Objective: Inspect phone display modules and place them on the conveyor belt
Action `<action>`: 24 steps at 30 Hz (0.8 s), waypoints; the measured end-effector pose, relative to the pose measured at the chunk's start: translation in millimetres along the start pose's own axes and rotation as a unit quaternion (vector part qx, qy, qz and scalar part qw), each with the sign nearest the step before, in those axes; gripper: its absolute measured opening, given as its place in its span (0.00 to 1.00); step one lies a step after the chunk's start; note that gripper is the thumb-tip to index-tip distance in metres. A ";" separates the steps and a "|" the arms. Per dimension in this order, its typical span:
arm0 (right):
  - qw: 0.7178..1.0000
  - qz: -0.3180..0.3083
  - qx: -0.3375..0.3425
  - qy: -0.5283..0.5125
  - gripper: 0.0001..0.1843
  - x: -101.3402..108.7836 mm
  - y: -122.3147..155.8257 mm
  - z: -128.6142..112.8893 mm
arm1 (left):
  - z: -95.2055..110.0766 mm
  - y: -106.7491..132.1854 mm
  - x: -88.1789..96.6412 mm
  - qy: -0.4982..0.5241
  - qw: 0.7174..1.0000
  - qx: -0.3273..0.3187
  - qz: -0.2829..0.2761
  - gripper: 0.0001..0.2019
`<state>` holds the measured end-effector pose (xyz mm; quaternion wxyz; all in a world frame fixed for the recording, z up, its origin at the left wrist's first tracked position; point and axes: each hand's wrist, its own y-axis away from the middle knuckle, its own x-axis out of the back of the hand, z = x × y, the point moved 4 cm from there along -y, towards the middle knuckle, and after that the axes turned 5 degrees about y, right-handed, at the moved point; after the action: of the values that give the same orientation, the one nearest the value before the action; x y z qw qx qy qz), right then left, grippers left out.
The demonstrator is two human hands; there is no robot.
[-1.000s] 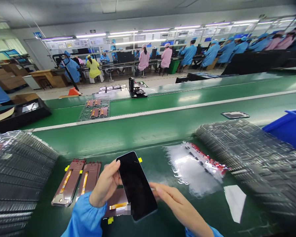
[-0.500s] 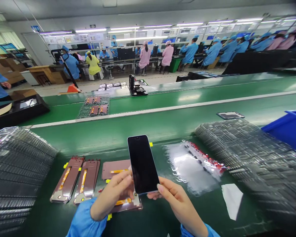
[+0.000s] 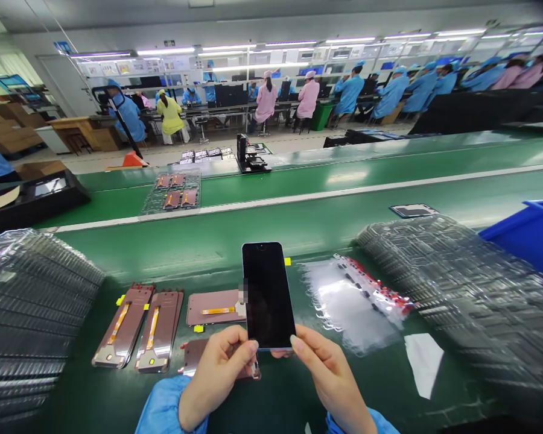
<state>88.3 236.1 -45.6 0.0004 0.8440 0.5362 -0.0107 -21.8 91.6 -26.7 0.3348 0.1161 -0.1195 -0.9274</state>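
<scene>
I hold a black phone screen panel [image 3: 268, 295] upright by its lower end, glass side toward me. My left hand [image 3: 217, 374] pinches its bottom left corner and my right hand [image 3: 326, 374] grips its bottom right corner. Beneath and left of my hands, several copper-backed screen panels [image 3: 138, 325] with yellow tabs lie on the dark green bench [image 3: 298, 398]. One such panel [image 3: 212, 307] lies crosswise just behind the held panel.
Stacks of clear plastic trays stand at left [image 3: 31, 313] and right [image 3: 461, 289]. Peeled films [image 3: 357, 301] and a white slip [image 3: 423, 361] lie at right. A blue bin [image 3: 529, 232] sits far right. On the green conveyor [image 3: 326, 199] rest a tray of panels [image 3: 174, 193] and a lone panel [image 3: 412, 210]. Workers sit beyond.
The screen panel has swung from tilted and low to upright and farther from me. Both hands slid down to its bottom corners. The lone panel on the belt drifted left.
</scene>
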 end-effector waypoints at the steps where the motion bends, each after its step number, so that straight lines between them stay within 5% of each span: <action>1: 1.000 0.005 -0.004 -0.002 0.18 -0.1 0.6 1.1 | -0.5 0.8 -0.2 0.001 1.000 0.001 0.001 0.23; 12: 0.994 -0.015 -0.034 -0.105 0.22 -6.1 -1.4 -0.4 | 2.6 -2.0 6.9 0.017 1.000 0.008 -0.005 0.21; 21: 0.997 -0.018 -0.033 -0.069 0.22 -7.1 -4.1 0.7 | -2.4 0.0 9.7 0.035 0.998 0.056 -0.007 0.22; 24: 0.998 -0.018 -0.048 -0.030 0.21 -5.1 -8.6 0.5 | 4.4 -4.4 12.6 0.051 0.994 0.070 -0.072 0.19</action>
<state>78.3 235.2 -45.9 0.0569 0.8326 0.5508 -0.0106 -35.2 87.4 -25.5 0.2635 0.1947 -0.1585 -0.9314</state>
